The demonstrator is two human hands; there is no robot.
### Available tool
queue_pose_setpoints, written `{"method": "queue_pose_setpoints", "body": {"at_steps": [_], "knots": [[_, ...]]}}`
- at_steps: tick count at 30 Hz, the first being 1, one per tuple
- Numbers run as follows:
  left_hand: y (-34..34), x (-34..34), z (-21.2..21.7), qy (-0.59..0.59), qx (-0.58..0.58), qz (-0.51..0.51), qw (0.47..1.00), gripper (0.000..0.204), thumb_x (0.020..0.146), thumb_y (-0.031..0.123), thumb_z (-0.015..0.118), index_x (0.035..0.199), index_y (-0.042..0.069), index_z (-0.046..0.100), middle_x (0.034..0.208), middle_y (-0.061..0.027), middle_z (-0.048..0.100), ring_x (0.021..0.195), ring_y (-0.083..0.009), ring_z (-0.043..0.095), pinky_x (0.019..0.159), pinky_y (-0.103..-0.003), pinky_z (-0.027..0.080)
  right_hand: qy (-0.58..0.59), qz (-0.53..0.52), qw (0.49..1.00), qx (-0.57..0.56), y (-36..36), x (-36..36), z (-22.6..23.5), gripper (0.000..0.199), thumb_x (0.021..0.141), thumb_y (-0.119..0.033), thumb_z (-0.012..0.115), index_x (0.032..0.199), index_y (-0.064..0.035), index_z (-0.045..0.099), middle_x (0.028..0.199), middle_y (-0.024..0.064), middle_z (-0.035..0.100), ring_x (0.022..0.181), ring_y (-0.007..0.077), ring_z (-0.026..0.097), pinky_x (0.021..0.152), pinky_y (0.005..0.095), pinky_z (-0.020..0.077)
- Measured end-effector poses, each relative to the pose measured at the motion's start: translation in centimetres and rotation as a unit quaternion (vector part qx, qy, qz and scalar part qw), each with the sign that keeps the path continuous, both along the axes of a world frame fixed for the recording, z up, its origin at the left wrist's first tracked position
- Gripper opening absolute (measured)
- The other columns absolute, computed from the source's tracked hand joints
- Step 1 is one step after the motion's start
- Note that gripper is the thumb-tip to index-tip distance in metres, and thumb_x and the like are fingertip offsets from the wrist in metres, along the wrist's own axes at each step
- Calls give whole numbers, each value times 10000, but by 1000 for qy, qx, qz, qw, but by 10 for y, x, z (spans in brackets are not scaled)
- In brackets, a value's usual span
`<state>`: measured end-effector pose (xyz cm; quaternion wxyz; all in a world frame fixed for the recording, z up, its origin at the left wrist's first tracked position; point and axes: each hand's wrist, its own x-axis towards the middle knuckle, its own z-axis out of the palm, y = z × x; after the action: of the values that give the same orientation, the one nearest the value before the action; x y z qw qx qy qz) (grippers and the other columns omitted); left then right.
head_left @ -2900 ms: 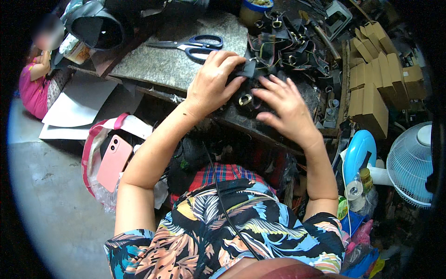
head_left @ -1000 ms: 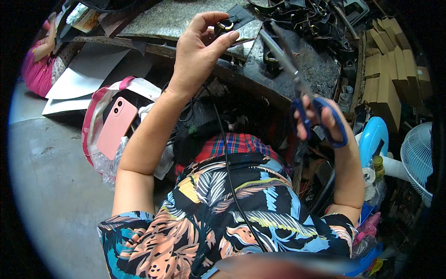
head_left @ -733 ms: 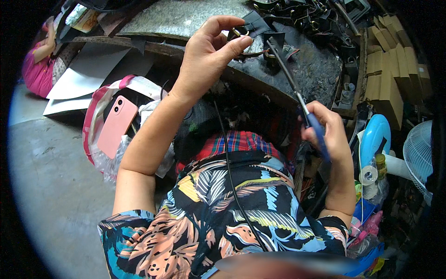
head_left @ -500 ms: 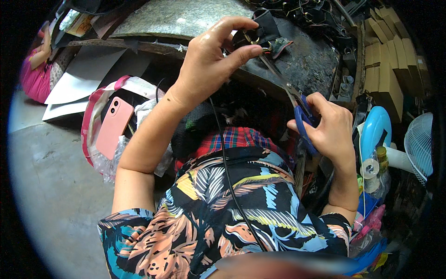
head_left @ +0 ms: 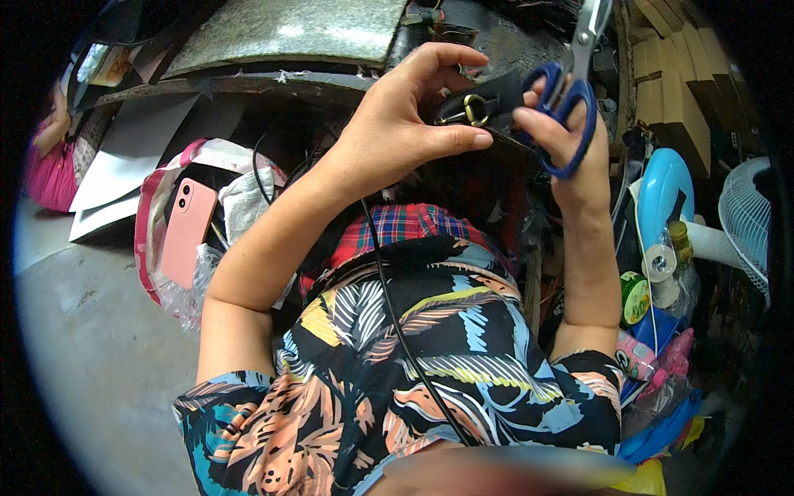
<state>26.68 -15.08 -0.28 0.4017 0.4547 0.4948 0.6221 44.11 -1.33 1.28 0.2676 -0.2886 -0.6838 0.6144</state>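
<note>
A short black strap piece (head_left: 503,93) with a gold-coloured metal buckle (head_left: 473,110) lies within the curve of my left hand (head_left: 393,116). The left thumb and forefinger are apart around it, and the other fingers are partly hidden behind. My right hand (head_left: 571,145) holds blue-handled scissors (head_left: 585,54), blades pointing up and away. Its thumb and fingertips come close to the strap's right end; whether they pinch it I cannot tell.
A grey work surface (head_left: 289,37) spans the far side. Stacked cardboard boxes (head_left: 674,107), a blue and white fan (head_left: 662,186) and small containers stand right. Left are a pink-trimmed bag (head_left: 153,186) with a pink phone (head_left: 188,231), white sheets (head_left: 124,157) and another person (head_left: 54,178).
The scissors have swung from pointing at the buckle piece to pointing up and away. My right hand has risen closer to the left, and the left hand's piece has shifted slightly nearer and right.
</note>
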Motion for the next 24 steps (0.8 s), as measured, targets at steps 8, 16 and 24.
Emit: {"method": "queue_pose_setpoints", "body": {"at_steps": [8, 16, 24], "knots": [[14, -13, -4, 37, -82, 1, 996, 352, 938, 192, 713, 1214, -7, 626, 1006, -51, 686, 965, -93, 622, 838, -247, 505, 66, 10, 996, 52, 18, -26, 1, 333, 816, -115, 794, 1078, -35, 604, 900, 24, 655, 835, 116, 636, 791, 243, 496], [3, -79, 1, -136, 60, 161, 976, 168, 938, 124, 654, 1096, 64, 657, 1026, -35, 686, 959, -129, 626, 894, -286, 473, -65, 205, 975, -50, 6, 9, 14, 641, 835, -552, 751, 1104, -6, 551, 748, 56, 621, 666, 127, 616, 639, 239, 462], [-16, -93, -3, -177, 73, 191, 963, 170, 938, 99, 657, 1107, 85, 638, 999, 3, 682, 902, -74, 627, 807, -243, 485, -52, 360, 891, -270, -31, 18, -15, 721, 898, -669, 588, 1088, 26, 551, 869, 82, 588, 730, 173, 641, 728, 279, 486]]}}
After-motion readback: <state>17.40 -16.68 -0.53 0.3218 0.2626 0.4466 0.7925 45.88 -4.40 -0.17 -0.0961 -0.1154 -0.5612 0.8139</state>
